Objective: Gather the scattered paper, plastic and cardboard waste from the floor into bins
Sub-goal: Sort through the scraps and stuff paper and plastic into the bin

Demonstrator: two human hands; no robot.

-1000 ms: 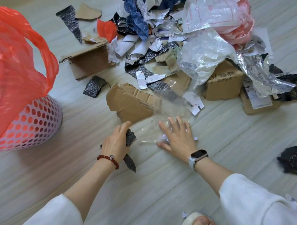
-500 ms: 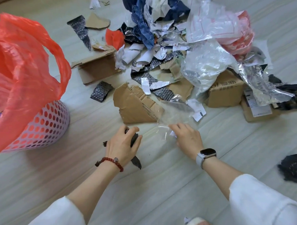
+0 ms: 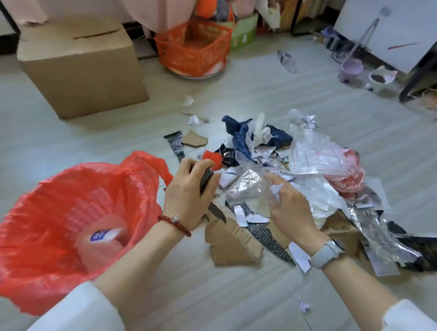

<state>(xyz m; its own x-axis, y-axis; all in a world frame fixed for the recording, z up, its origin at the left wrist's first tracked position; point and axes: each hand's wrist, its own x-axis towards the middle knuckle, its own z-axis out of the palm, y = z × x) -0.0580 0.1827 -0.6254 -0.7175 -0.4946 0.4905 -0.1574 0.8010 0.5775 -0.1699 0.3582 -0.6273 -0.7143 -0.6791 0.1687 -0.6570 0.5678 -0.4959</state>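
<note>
Left hand (image 3: 188, 194): fingers clenched on black scrap (image 3: 206, 179), beside bin (image 3: 59, 223).
Right hand (image 3: 289, 208): fingers pinching clear film (image 3: 249, 185), right of bin.

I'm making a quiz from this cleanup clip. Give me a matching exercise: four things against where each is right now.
Things:
1. dark plastic scrap
2. clear plastic film
3. torn cardboard piece
4. red bag

Places:
A. lining the bin
B. gripped in the left hand
C. flat on the floor, between the forearms
D. pinched by the right hand

Pairs: 1-B, 2-D, 3-C, 4-A
</note>
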